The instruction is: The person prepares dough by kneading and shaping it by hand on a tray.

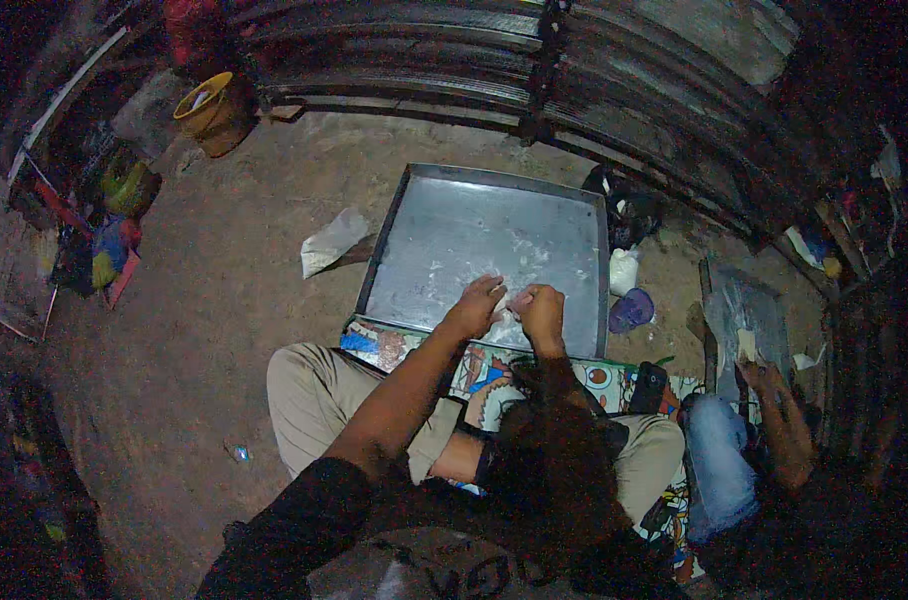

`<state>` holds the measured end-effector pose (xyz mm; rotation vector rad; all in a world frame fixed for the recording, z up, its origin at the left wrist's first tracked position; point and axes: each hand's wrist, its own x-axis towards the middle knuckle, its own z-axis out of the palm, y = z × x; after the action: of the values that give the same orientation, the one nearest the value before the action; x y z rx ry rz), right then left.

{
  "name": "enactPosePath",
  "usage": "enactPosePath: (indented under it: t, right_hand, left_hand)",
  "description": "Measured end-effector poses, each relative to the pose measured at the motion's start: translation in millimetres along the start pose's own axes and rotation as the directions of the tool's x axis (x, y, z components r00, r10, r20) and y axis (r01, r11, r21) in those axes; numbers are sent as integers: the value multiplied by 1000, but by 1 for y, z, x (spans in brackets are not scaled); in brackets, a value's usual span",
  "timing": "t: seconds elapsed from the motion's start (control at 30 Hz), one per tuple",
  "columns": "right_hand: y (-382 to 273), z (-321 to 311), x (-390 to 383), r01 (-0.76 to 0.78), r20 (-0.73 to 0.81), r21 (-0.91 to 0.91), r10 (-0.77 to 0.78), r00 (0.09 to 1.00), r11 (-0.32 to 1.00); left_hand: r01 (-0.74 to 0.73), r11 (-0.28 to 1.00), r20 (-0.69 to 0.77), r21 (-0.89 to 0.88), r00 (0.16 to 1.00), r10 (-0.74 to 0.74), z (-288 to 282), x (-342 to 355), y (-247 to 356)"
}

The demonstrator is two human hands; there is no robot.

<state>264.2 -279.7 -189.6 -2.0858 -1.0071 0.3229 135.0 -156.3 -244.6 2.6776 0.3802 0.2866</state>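
As the person sits cross-legged, 2 bare hands meet over a large metal tray (474, 215), where a small pale lump (501, 306) lies between them, at about 5:30 if the tray is read as a clock with 12 at its far edge. The left hand (481, 304) has its fingers bent loosely over the lump's side; whether its grip is clenched on it, I cannot tell. The right hand (540, 314) is curled in with bent fingers beside it, and what its grip holds is hidden too. White powdery smears mark the metal around the fingers. On the floor (204, 280), a white bag (332, 245) lies at 9 o'clock; a smaller white bag (624, 270) stands at 3, with a purple container (631, 311) just beside it towards 4. A yellow-rimmed bucket (214, 125) is well apart at 10. A dark phone (649, 387) rests at 4 on a patterned mat (599, 377); farther out, a co-worker's hand (761, 376) reaches near a second tray (769, 315).
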Motion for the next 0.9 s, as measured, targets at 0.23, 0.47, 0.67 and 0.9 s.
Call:
enactPosePath:
  t: [0.23, 0.47, 0.67, 0.9]
  right_hand:
    - [29, 12, 1, 88, -136, -173, -112, 984, 981]
    - [13, 22, 8, -701, 674, 713, 249, 696, 30]
    - [2, 2, 13, -687, 734, 630, -11, 679, -361]
    - [33, 13, 14, 138, 147, 354, -201, 968, 925]
  left_hand:
    - [64, 944, -227, -325, 963, -144, -32, 5, 25]
    - [-28, 831, -387, -556, 893, -230, -64, 8, 57]
    - [-31, 980, -21, -196, 999, 28, -65, 1, 73]
    - [-57, 992, -41, -117, 998, 52, -66, 9, 94]
